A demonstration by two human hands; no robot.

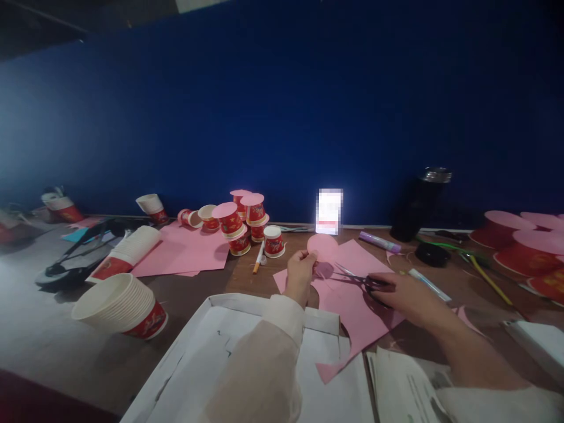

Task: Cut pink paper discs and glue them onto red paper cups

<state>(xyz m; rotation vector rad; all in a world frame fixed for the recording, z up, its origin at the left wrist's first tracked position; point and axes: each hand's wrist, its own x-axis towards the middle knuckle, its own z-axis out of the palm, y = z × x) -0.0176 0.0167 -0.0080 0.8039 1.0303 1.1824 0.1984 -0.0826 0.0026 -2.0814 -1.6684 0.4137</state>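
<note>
Between its fingertips my left hand (pixel 302 275) pinches a round pink paper disc (pixel 323 247) by its lower left edge. My right hand (pixel 408 294) is closed on the dark handles of a pair of scissors (pixel 358 278), whose blades point left, just below the disc. Beneath both hands lies a larger pink paper sheet (pixel 352 308) with curved pieces cut out of it. A small paper cup (pixel 274 241) stands upside down to the left of my left hand, beside a white and orange pen (pixel 259 258).
Red paper cups (pixel 229 221) topped with pink discs are stacked behind. A white box lid (pixel 211 352) lies in front. Nested cups (pixel 126 305) lean at left. A lit screen (pixel 328 211), a purple glue stick (pixel 379 242) and a black bottle (pixel 416 202) stand or lie toward the back.
</note>
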